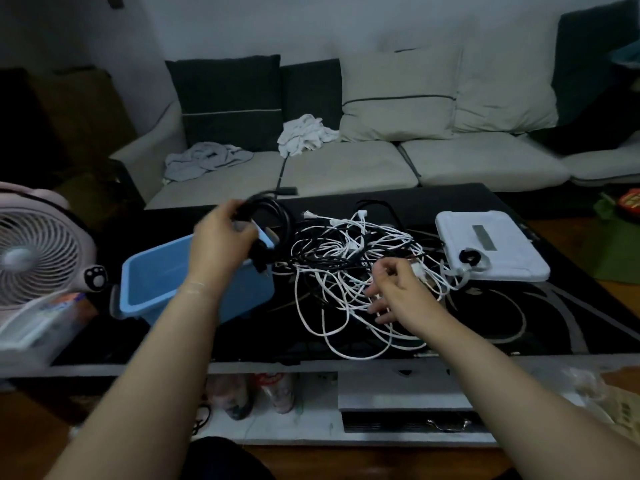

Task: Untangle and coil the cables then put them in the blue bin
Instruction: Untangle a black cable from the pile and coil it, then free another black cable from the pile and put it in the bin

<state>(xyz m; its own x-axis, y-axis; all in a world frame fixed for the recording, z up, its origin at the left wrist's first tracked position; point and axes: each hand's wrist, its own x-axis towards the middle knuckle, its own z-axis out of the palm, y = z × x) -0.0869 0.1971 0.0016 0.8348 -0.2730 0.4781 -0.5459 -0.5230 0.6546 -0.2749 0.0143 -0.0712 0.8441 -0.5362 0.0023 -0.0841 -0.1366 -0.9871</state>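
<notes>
Left hand (223, 233): mine, fingers curled round a black cable (273, 211) gathered into loops, held above the far rim of the blue bin (162, 282). Right hand (394, 289): mine, thumb and forefinger pinching a white plug end at the right edge of the tangle, other fingers spread loosely over the strands. Tangle (349, 268): white and black cables knotted together, lying on the dark desk (554, 327) just right of the bin, white loops spilling toward the near edge. Bin: tipped, its open mouth facing me, nothing clearly visible inside. White case (491, 251): flat on the desk beyond the tangle, to the right, a few strands running up to it. Fan (38, 254): at far left, apart from the work. Step in hand, as I judge it: stowing the black coil. To do it well, I should keep the loops pressed together until they sit low in the bin, since a loose release would let them spring open. Black strands run toward the pile, so I cannot tell whether the coil is fully free.
</notes>
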